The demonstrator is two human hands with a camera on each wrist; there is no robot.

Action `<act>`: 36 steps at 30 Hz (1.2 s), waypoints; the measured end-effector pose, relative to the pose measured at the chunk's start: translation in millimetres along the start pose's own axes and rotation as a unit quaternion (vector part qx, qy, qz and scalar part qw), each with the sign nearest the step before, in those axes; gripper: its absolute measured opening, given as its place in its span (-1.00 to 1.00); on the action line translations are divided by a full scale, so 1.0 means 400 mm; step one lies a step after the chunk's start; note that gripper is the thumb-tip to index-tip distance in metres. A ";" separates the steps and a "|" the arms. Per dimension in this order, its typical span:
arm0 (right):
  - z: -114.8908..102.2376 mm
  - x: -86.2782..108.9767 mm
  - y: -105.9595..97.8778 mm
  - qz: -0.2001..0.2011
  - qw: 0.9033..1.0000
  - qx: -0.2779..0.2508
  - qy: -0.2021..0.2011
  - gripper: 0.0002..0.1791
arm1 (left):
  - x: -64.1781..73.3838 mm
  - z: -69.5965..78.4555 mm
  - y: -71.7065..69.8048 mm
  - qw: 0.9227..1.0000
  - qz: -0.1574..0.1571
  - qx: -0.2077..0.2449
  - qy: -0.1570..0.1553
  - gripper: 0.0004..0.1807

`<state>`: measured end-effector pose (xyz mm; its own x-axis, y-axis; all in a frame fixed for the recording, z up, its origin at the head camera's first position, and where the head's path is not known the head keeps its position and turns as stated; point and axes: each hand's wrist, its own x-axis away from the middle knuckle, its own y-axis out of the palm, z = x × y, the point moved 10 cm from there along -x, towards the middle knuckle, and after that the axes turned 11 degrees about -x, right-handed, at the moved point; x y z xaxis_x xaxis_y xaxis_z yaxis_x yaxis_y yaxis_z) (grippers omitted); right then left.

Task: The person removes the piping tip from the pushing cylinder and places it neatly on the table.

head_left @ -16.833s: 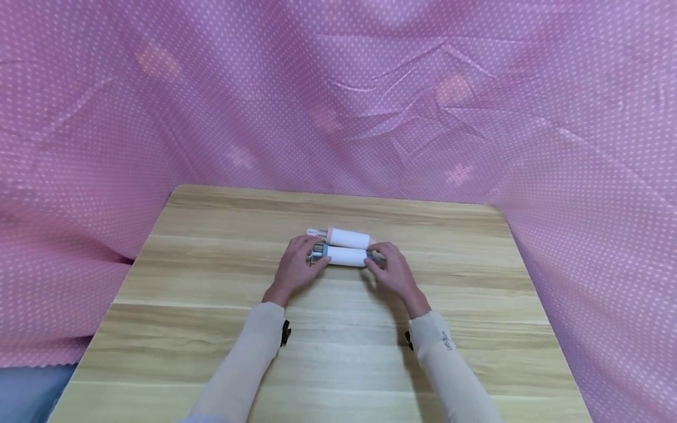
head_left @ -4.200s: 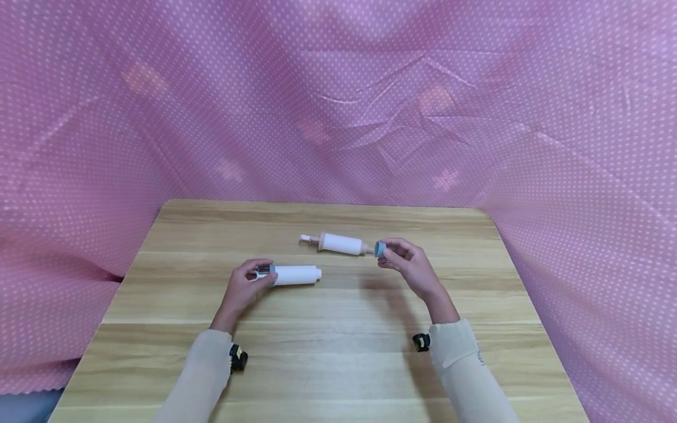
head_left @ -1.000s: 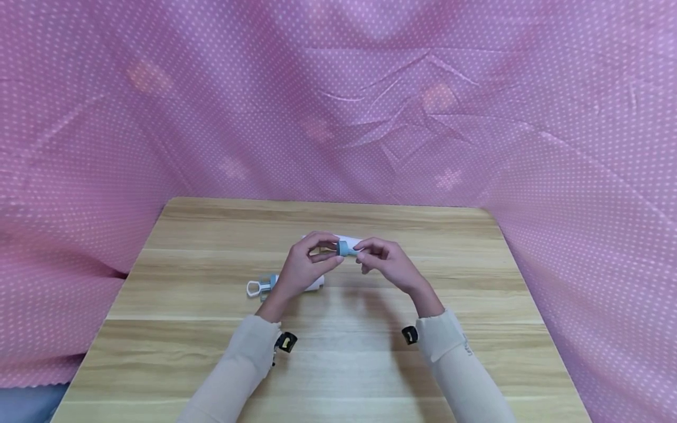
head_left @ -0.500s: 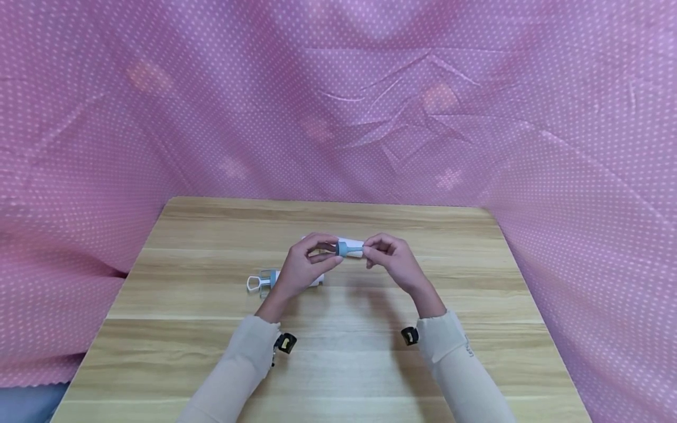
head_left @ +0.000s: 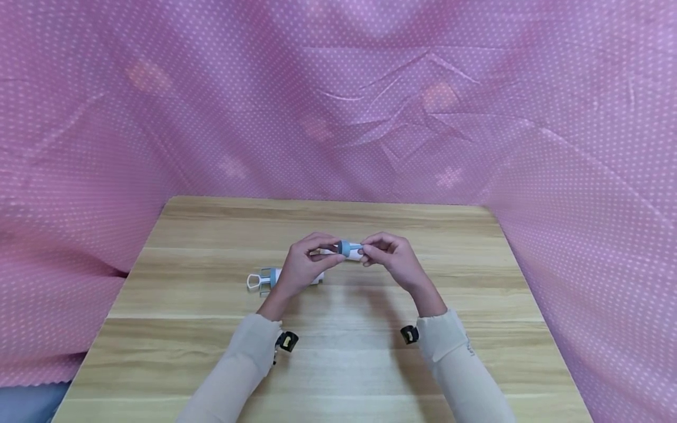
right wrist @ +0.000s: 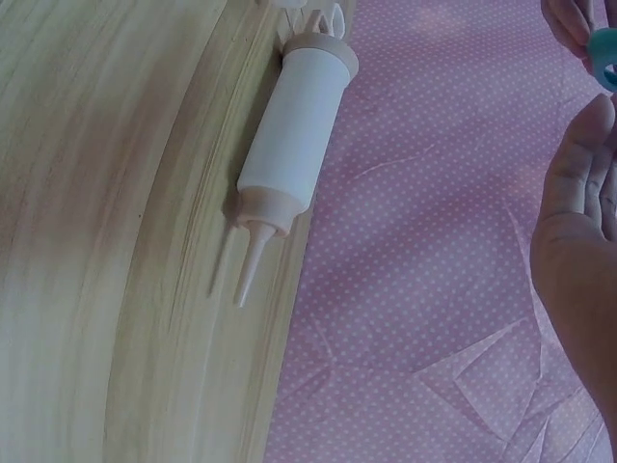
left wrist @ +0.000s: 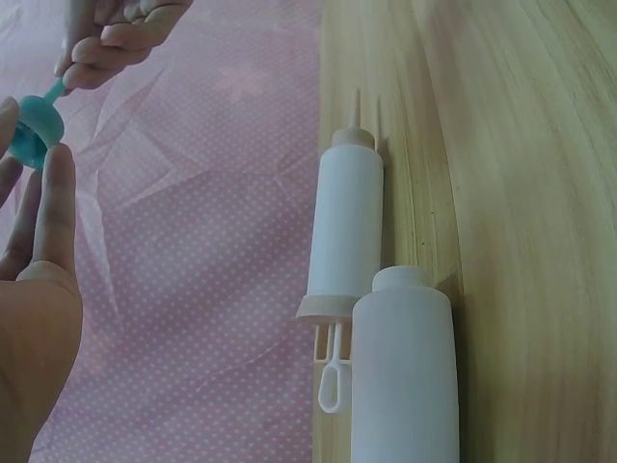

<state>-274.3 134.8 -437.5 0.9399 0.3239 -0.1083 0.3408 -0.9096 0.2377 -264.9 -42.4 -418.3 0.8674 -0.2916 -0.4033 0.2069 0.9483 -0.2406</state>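
Note:
Above the table, both hands hold a blue nozzle cap [head_left: 345,248] with a wide collar and a thin spout. My left hand [head_left: 304,264] pinches the collar between thumb and fingers. On the spout, the thumb and fingertips of my right hand [head_left: 394,258] pinch near its tip. A white squeeze bottle [left wrist: 405,376] with a bare neck lies on its side below my left hand; its blue collar and white loop handle [head_left: 255,282] stick out to the left. Behind the hands lies a similar white bottle with beige ends [right wrist: 297,125], its own spout attached.
The wooden table [head_left: 338,364] carries both bottles. A pink dotted cloth [head_left: 338,117] hangs behind it and along both sides. A black camera [head_left: 287,341] is strapped at the left wrist, another [head_left: 409,334] at the right.
Earlier the blue cap sat on its bottle; then my right hand held it off and my left held the bottle. Now the left grips the cap's collar, and the right has slid out along the spout.

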 end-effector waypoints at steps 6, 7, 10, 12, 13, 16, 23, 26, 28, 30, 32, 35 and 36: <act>-0.007 -0.002 0.020 -0.014 1.000 -0.006 -0.002 -0.80 | 0.003 -0.002 -0.004 1.000 0.007 -0.006 -0.015 -0.62; -0.009 -0.002 0.023 -0.016 1.000 -0.005 -0.003 -0.81 | 0.004 0.000 -0.004 1.000 0.008 -0.007 -0.015 -0.62; -0.012 0.000 0.030 -0.022 1.000 -0.001 -0.006 -0.83 | 0.006 0.005 -0.001 1.000 0.006 -0.006 -0.009 -0.61; -0.013 0.001 0.036 -0.027 1.000 0.002 -0.006 -0.84 | 0.007 0.006 0.001 1.000 0.003 -0.004 -0.005 -0.61; -0.013 0.001 0.039 -0.029 1.000 0.003 -0.005 -0.84 | 0.007 0.007 0.002 1.000 0.001 -0.003 -0.004 -0.61; -0.013 0.003 0.044 -0.033 0.999 0.002 -0.002 -0.83 | 0.009 0.007 0.002 1.000 0.002 -0.006 -0.002 -0.61; -0.013 0.004 0.047 -0.034 0.999 0.005 0.002 -0.81 | 0.012 0.010 -0.001 1.000 0.005 -0.019 -0.005 -0.61; -0.013 0.004 0.050 -0.033 0.999 0.006 0.005 -0.81 | 0.013 0.011 -0.002 1.000 0.004 -0.016 -0.008 -0.61; -0.014 0.005 0.052 -0.032 0.999 0.006 0.006 -0.82 | 0.013 0.013 -0.002 1.000 0.004 -0.013 -0.008 -0.60; -0.015 0.005 0.055 -0.031 0.999 0.006 0.007 -0.84 | 0.014 0.013 -0.003 1.000 0.004 -0.009 -0.008 -0.60; -0.017 0.004 0.057 -0.030 1.000 0.005 0.005 -0.85 | 0.013 0.011 -0.003 1.000 0.005 -0.007 -0.009 -0.60; -0.016 0.003 0.059 -0.029 1.000 -0.003 0.002 -0.87 | 0.013 0.011 -0.001 1.000 0.005 -0.001 -0.012 -0.60; -0.016 0.003 0.060 -0.029 1.000 -0.006 0.001 -0.87 | 0.014 0.010 0.000 1.000 0.004 0.001 -0.014 -0.60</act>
<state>-264.8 115.0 -425.6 0.9189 0.3757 -0.1206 0.3943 -0.8864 0.2425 -258.3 -43.4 -416.9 0.8809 -0.2809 -0.3809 0.2013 0.9508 -0.2357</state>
